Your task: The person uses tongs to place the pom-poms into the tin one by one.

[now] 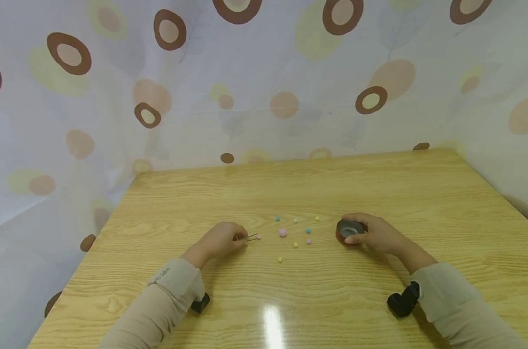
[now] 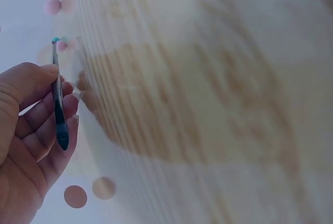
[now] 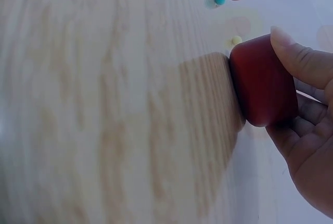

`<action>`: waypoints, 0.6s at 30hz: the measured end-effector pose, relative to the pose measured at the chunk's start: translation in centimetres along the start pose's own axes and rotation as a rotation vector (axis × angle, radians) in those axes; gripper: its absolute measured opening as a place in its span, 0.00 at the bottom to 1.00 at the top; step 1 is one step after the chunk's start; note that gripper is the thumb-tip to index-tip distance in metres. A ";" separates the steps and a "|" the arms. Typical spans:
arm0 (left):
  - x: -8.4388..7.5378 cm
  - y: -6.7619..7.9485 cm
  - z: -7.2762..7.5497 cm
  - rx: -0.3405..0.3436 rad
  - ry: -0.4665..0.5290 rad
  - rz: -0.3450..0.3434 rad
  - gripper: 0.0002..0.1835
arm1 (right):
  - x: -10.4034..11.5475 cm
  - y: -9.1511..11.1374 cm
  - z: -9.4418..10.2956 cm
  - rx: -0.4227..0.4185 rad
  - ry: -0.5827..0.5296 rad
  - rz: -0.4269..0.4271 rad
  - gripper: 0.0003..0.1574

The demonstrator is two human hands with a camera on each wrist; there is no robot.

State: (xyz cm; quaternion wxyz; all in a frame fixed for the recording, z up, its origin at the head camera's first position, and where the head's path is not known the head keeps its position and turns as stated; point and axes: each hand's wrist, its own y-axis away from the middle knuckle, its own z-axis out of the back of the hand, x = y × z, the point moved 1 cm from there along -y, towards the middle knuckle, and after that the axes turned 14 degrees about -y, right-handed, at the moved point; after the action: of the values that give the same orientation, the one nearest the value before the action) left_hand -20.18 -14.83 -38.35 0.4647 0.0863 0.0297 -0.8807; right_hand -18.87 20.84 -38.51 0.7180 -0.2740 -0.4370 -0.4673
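Note:
My left hand [image 1: 224, 240] pinches metal tweezers [image 2: 59, 104] between thumb and fingers, left of the scattered balls. The tweezers' two arms stand apart in the head view, their tips right at a small pink ball [image 1: 258, 237]. On the right, my right hand [image 1: 376, 234] holds a small round bowl [image 1: 343, 234], thumb on the near side and fingers at the far side. The bowl is dark inside and red outside; it stands upright on the table, right of the balls.
Between the hands lie a larger pink ball [image 1: 283, 232], blue balls [image 1: 308, 231], a white ball [image 1: 296, 220], yellow balls [image 1: 296, 245] and another small pink ball [image 1: 308, 241]. The wood-grain table [image 1: 246, 300] backs onto a hanging patterned cloth [image 1: 255, 68].

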 end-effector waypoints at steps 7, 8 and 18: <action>-0.1 -0.1 -0.1 0.014 -0.010 0.013 0.07 | 0.1 0.1 -0.1 -0.001 -0.006 0.004 0.39; -0.1 -0.1 -0.1 0.015 -0.014 0.014 0.07 | 0.1 0.1 -0.1 0.000 -0.008 0.005 0.39; -0.2 -0.3 -0.1 0.019 -0.056 0.016 0.06 | -0.6 -0.2 -0.1 -0.015 0.021 0.003 0.39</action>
State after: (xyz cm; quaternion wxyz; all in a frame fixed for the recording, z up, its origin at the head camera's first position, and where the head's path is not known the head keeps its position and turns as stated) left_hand -20.36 -14.49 -38.46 0.4715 0.0664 0.0075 -0.8793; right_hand -19.13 20.95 -39.04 0.7212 -0.2753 -0.4254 -0.4723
